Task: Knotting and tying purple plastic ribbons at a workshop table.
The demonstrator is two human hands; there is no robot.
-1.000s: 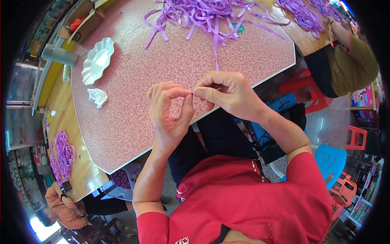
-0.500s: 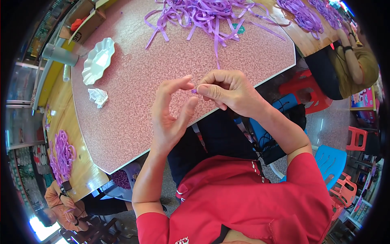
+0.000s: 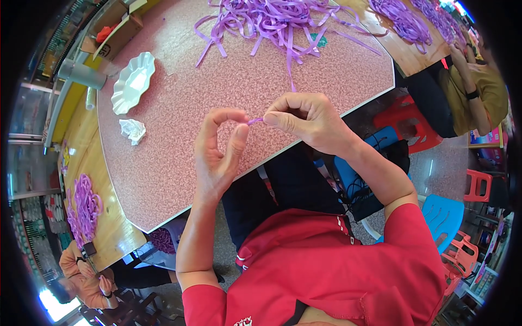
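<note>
A short stretch of purple ribbon (image 3: pixel 256 120) spans the small gap between my two hands, above the pink table near its front edge. My left hand (image 3: pixel 217 152) pinches its left end between thumb and index finger. My right hand (image 3: pixel 310 122) grips the ribbon with thumb and forefinger, the other fingers curled beneath. Behind my right hand, a purple strand (image 3: pixel 290 68) runs up to a big tangled pile of purple ribbons (image 3: pixel 277 22) at the far side of the table. Whether that strand is the same ribbon is hidden behind my knuckles.
At the left of the pink table (image 3: pixel 168 141) lie a white scalloped dish (image 3: pixel 133 82) and a crumpled tissue (image 3: pixel 132 131). More purple ribbons (image 3: pixel 87 206) lie on the wooden table at left. One person sits lower left, another (image 3: pixel 473 98) at right. A blue chair (image 3: pixel 441 217) stands behind.
My left hand has moved slightly left, and its spread thumb and finger have closed on the ribbon's end. More ribbon shows between my hands. My right hand stays in place.
</note>
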